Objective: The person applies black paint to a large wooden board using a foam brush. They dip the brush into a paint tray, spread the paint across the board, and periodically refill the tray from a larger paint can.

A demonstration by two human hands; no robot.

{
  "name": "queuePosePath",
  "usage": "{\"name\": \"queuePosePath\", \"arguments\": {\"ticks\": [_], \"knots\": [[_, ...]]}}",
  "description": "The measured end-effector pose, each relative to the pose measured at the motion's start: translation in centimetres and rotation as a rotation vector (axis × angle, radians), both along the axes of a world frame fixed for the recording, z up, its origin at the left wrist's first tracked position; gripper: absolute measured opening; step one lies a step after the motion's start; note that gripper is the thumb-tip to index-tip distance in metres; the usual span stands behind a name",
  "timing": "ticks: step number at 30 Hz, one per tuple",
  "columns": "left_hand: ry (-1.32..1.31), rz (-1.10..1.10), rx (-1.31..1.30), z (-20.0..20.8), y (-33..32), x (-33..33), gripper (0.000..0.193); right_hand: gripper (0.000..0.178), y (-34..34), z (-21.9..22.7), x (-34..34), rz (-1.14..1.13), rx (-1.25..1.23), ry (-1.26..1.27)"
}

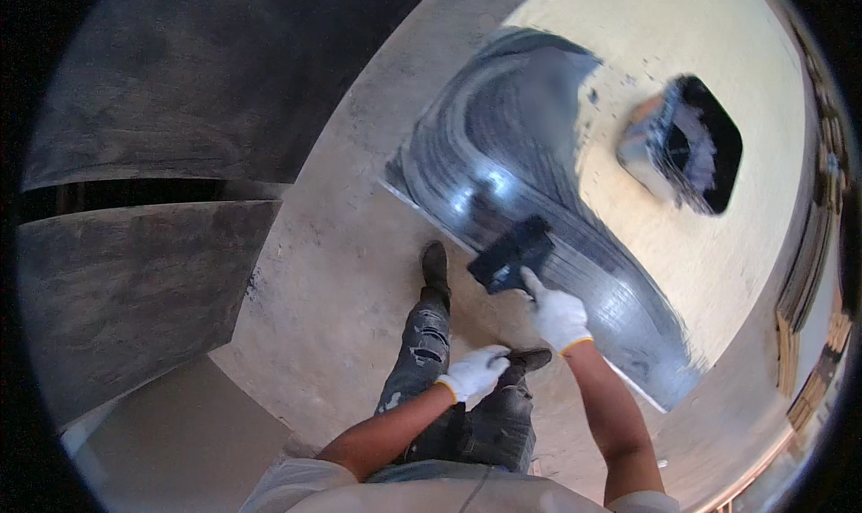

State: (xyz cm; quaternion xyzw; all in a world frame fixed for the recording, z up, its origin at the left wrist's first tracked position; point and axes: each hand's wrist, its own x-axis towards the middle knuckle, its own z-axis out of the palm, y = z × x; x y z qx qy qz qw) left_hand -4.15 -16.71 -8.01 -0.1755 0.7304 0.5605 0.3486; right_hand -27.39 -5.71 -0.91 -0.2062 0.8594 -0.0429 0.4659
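Black spreader [510, 256]: in the gloved R hand [561, 320], at its 11 o'clock, over the wet strip by the board's near edge. R hand grips it, index finger laid out along it; exact thumb pos. hidden. L hand [476, 374], at 8 o'clock of R, is half-curled over the legs; can't tell if it holds anything.

For an even coat, I'd keep blade pressure steady, tilt low & const., w/ each pass overlapping the last. Dark coating [503, 136] runs from 11 round to 4 o'clock of R hand, w/ curved streaks & shiny wet patches, so those prob. need lighter finishing strokes. Watch the near edge: excess could drip onto the floor [332, 235], nr the boot [435, 266] at 10 o'clock.

Bare pale board [628, 28] lies beyond, approx 12 to 3 o'clock; best to push the wet margin that way. Smeared bucket [645, 154] stands on it at 1 o'clock, so prob. needs shifting b/4 that patch is coated.
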Motion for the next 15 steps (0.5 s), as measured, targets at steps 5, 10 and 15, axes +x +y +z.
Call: {"name": "queuePosePath", "arguments": {"ticks": [5, 10, 15], "knots": [[-0.119, 0.277, -0.102, -0.4, -18.1, -1.8, 0.039, 0.067, -16.2, -0.7, -3.8, -0.157, -0.037, -0.026], [-0.144, 0.441, -0.172, 1.4, -28.3, -4.2, 0.038, 0.067, -24.2, -3.6, -9.9, -0.424, -0.144, 0.115], [-0.182, 0.542, -0.078, 0.6, -30.8, -2.2, 0.04, 0.065, -21.8, -3.7, -18.2, -0.798, -0.345, 0.324]]}}
